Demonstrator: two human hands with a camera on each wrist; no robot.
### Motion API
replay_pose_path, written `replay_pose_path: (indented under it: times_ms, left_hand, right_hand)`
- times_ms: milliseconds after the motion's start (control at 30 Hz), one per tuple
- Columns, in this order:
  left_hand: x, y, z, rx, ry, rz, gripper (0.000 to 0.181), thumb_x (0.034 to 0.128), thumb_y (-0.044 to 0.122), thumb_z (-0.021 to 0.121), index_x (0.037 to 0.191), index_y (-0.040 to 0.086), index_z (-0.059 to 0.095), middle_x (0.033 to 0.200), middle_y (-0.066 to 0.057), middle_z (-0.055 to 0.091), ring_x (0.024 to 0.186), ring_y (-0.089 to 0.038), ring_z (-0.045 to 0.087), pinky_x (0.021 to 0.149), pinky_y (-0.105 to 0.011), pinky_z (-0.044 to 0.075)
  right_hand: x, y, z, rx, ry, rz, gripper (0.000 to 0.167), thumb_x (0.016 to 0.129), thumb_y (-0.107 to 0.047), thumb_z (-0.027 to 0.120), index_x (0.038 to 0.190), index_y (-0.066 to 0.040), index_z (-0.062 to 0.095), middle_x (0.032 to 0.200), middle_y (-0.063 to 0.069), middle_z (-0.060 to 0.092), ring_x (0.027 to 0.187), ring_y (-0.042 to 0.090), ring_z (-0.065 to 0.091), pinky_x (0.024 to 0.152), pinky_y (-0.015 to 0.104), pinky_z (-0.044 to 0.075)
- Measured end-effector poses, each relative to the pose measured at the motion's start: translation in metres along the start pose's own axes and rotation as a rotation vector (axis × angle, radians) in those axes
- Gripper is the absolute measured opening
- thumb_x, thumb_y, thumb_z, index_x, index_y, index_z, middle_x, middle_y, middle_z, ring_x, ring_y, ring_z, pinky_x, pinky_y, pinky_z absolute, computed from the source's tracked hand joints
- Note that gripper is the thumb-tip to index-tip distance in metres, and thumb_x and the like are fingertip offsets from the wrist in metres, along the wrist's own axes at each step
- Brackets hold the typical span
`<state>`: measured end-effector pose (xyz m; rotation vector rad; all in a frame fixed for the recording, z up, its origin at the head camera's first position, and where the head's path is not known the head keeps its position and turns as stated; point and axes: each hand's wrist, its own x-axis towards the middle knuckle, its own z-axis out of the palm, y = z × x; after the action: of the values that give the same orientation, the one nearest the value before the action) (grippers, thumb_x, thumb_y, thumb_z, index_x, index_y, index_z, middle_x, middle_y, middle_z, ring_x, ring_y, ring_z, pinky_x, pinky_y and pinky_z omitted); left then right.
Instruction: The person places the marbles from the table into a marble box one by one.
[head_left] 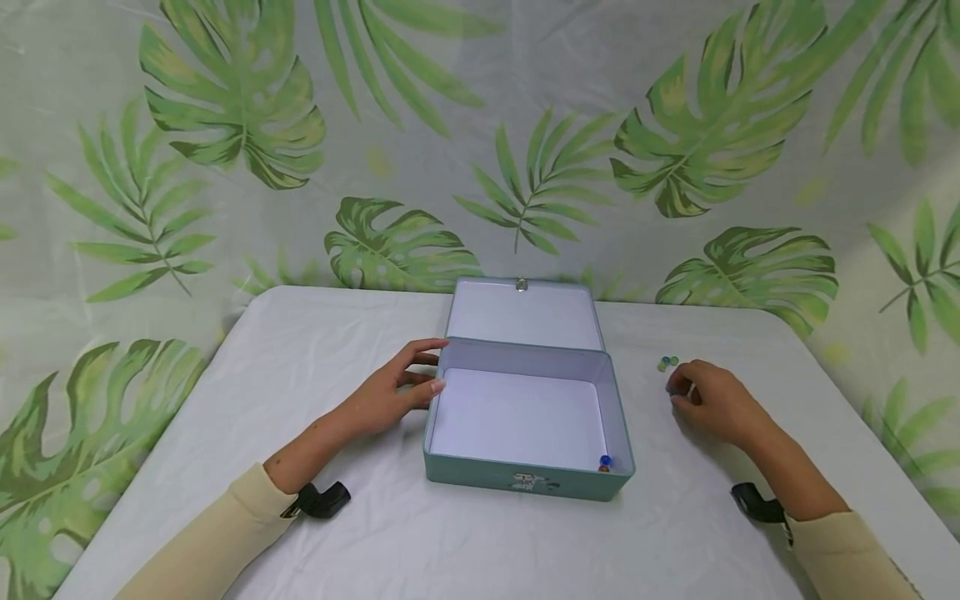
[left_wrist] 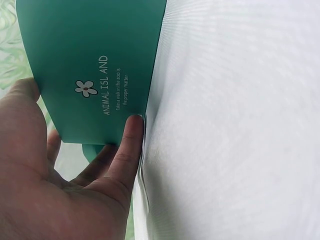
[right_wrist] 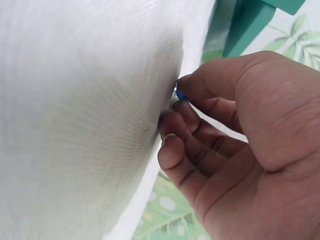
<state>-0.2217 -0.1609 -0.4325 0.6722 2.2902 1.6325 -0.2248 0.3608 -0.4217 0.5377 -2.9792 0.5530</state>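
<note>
A green tin box (head_left: pixel 480 472) stands on the white cloth with its lid (head_left: pixel 525 312) folded back. My left hand (head_left: pixel 392 390) rests on the box's left side, fingers extended; in the left wrist view its fingertips touch the green wall (left_wrist: pixel 100 45) by the printed lettering. To the right of the box, my right hand (head_left: pixel 716 404) is low over the cloth. In the right wrist view its thumb and fingers pinch a small blue marble (right_wrist: pixel 182 94), mostly hidden. A blue marble (head_left: pixel 605 460) lies in the box's near right corner, with something reddish just below it.
Several small greenish and blue marbles (head_left: pixel 666 363) lie together on the cloth just beyond my right hand. The white-covered table (head_left: pixel 337 333) ends at a leaf-patterned curtain (head_left: pixel 390 242) behind the lid. A metal clasp (head_left: pixel 528 480) sits on the box's front.
</note>
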Motion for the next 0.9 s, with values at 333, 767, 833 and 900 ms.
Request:
replay_pose_path:
  times_ms: [333, 767, 833, 900]
  left_hand:
    - [-0.002, 0.0, 0.001, 0.007, 0.001, -0.002, 0.06, 0.1088, 0.033, 0.065, 0.161, 0.04, 0.036, 0.158, -0.013, 0.043, 0.139, -0.038, 0.056, 0.096, -0.04, 0.063]
    - [-0.001, 0.001, 0.0, 0.004, 0.002, 0.003, 0.06, 0.1088, 0.034, 0.065, 0.16, 0.043, 0.036, 0.158, -0.012, 0.043, 0.139, -0.037, 0.056, 0.096, -0.04, 0.063]
    - [-0.001, 0.001, 0.0, 0.003, 0.001, 0.0, 0.06, 0.1088, 0.034, 0.065, 0.16, 0.043, 0.036, 0.159, -0.012, 0.042, 0.139, -0.037, 0.056, 0.096, -0.04, 0.063]
    - [-0.001, 0.001, 0.0, 0.003, 0.002, 0.0, 0.06, 0.1087, 0.034, 0.065, 0.16, 0.043, 0.036, 0.159, -0.012, 0.042, 0.139, -0.037, 0.056, 0.096, -0.04, 0.063]
  right_hand:
    - [-0.003, -0.007, 0.0, -0.003, 0.066, -0.075, 0.014, 0.088, 0.001, 0.075, 0.099, -0.006, 0.07, 0.093, 0.003, 0.065, 0.074, 0.015, 0.059, 0.062, 0.031, 0.05]
    - [-0.002, -0.047, -0.005, 0.02, 0.199, -0.204, 0.025, 0.084, 0.007, 0.078, 0.1, -0.012, 0.073, 0.095, -0.005, 0.067, 0.073, 0.011, 0.058, 0.061, 0.026, 0.05]
    - [-0.003, -0.054, -0.005, 0.041, 0.217, -0.216, 0.026, 0.084, 0.007, 0.077, 0.099, -0.015, 0.072, 0.094, -0.007, 0.066, 0.072, 0.011, 0.058, 0.06, 0.024, 0.049]
    - [-0.003, -0.061, -0.005, 0.063, 0.238, -0.236, 0.029, 0.085, 0.008, 0.076, 0.098, -0.017, 0.071, 0.094, -0.009, 0.065, 0.071, 0.01, 0.057, 0.059, 0.022, 0.047]
